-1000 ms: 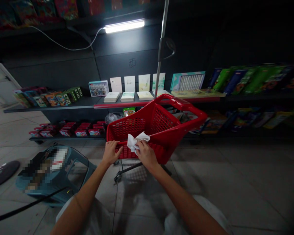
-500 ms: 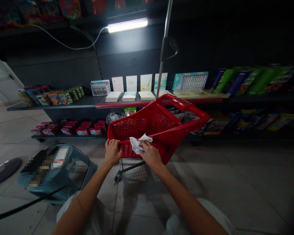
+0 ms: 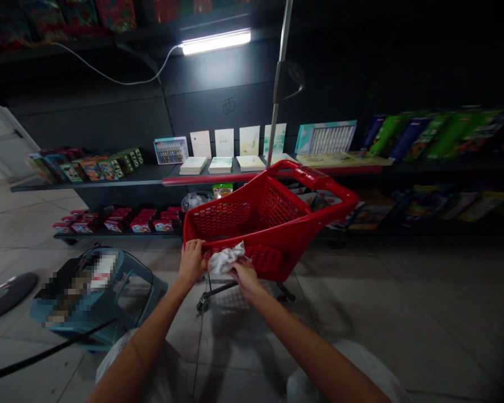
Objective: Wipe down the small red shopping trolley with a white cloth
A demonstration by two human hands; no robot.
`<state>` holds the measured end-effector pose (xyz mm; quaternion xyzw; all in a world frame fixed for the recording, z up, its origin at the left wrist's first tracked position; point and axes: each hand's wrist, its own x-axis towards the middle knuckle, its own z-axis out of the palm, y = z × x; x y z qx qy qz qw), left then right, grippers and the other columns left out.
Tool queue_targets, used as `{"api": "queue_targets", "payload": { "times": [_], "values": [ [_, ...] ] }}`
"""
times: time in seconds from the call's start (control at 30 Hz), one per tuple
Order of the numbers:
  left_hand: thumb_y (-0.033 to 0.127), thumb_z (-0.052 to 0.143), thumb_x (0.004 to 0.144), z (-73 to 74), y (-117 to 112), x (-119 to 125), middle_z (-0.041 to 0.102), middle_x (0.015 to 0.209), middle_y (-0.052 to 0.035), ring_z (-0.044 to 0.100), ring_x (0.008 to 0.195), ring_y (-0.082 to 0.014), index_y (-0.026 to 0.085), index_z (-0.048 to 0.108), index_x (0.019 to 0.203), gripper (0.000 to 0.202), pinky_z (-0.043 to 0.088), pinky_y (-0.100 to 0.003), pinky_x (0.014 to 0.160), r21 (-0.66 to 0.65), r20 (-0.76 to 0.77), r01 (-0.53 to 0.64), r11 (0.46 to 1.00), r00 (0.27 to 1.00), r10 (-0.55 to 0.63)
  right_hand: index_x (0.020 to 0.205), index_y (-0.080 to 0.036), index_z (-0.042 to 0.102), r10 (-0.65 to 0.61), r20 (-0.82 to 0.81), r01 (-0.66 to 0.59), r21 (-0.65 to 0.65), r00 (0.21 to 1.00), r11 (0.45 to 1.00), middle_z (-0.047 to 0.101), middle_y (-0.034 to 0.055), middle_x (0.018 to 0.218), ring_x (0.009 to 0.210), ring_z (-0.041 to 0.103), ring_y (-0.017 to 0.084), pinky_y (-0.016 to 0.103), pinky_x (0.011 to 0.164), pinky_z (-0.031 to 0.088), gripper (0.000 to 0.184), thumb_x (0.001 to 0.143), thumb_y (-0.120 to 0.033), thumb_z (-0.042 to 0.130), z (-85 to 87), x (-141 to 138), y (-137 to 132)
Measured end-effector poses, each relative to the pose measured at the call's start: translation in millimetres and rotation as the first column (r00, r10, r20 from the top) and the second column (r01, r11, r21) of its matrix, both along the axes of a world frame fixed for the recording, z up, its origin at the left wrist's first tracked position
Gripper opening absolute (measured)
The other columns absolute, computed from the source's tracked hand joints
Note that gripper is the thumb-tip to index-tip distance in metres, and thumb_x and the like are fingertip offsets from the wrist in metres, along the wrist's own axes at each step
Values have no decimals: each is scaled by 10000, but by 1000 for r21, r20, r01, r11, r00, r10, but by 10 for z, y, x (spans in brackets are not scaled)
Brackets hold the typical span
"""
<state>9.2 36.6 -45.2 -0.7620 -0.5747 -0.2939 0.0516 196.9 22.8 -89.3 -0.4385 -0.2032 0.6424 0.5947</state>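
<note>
In front of me stands a red plastic shopping cart [image 3: 277, 243] with perforated basket walls, its handle to the right. My left hand [image 3: 192, 263] is closed over the near left corner of the basket rim. A crumpled white cloth [image 3: 225, 261] lies against the outside of the near wall, below the rim. My right hand [image 3: 244, 273] holds this cloth between its fingers and presses it on the wall. Part of the cloth is hidden behind the fingers.
A blue-grey plastic stool [image 3: 130, 285] with blurred-out items on it stands left. Behind the cart, a dark shelf [image 3: 145, 174] carries notebooks [image 3: 224, 144], marker sets and packets. A metal pole [image 3: 280, 56] rises behind the basket. A black cable [image 3: 46, 351] crosses lower left.
My right hand has moved the cloth down and to the left, from the rim onto the outer wall of the basket. My left hand has kept its place on the corner.
</note>
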Motion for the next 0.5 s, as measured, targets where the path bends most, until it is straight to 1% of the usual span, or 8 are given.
{"api": "queue_targets", "payload": {
  "times": [0.07, 0.13, 0.23, 0.3, 0.37, 0.43, 0.5],
  "values": [
    [284, 571, 942, 28, -6, -19, 619, 1259, -123, 525, 1214, -312, 215, 575, 1224, 290, 434, -510, 1047, -10, -19, 3, 1000, 1000, -3, 898, -215, 623, -110, -85, 108, -26, 990, 994, 703, -30, 890, 909, 686, 184, 322, 784, 598, 386, 527, -169, 721, 4, -37, 2],
    [290, 570, 946, 48, -7, -44, 622, 1247, -117, 537, 1198, -308, 222, 580, 1218, 281, 441, -505, 1041, -18, -29, 16, 1000, 999, -17, 895, -215, 630, -171, -136, 172, -6, 976, 985, 707, -25, 916, 930, 686, 175, 308, 795, 602, 356, 552, -176, 717, 38, -17, 3],
    [301, 572, 953, 44, 5, -100, 601, 1254, -115, 543, 1207, -297, 229, 575, 1225, 282, 446, -494, 1061, -11, -7, 50, 999, 999, -50, 883, -212, 637, -214, -154, 219, 16, 965, 976, 716, -12, 929, 936, 692, 171, 286, 798, 607, 291, 604, -220, 718, 85, 56, 4],
    [319, 592, 946, 24, 16, -149, 546, 1319, -121, 520, 1266, -290, 229, 556, 1251, 320, 446, -479, 1092, -5, 36, 58, 998, 998, -58, 861, -211, 617, -274, -140, 276, -4, 952, 961, 713, -18, 889, 901, 697, 158, 261, 776, 607, 253, 628, -233, 713, 107, 121, 15],
    [354, 629, 927, 4, 21, -203, 450, 1420, -135, 466, 1349, -294, 223, 521, 1292, 403, 431, -470, 1134, -10, 87, 35, 999, 996, -34, 868, -212, 602, -366, -139, 368, -17, 920, 930, 711, -27, 881, 868, 698, 132, 230, 751, 603, 234, 656, -230, 697, 136, 225, 49],
    [390, 659, 905, -9, 18, -254, 353, 1496, -147, 404, 1416, -308, 218, 487, 1325, 486, 410, -476, 1167, -27, 121, 3, 1000, 993, 0, 906, -215, 605, -463, -137, 462, -40, 876, 886, 712, -34, 901, 838, 694, 108, 201, 715, 596, 237, 680, -219, 676, 179, 382, 103],
    [390, 672, 894, -19, 5, -293, 304, 1529, -146, 373, 1447, -318, 222, 469, 1339, 517, 392, -489, 1186, -45, 131, 5, 999, 991, 1, 929, -214, 612, -525, -117, 515, -106, 843, 851, 705, -36, 892, 788, 685, 97, 181, 654, 587, 236, 698, -210, 659, 221, 567, 164]
  ]
}}
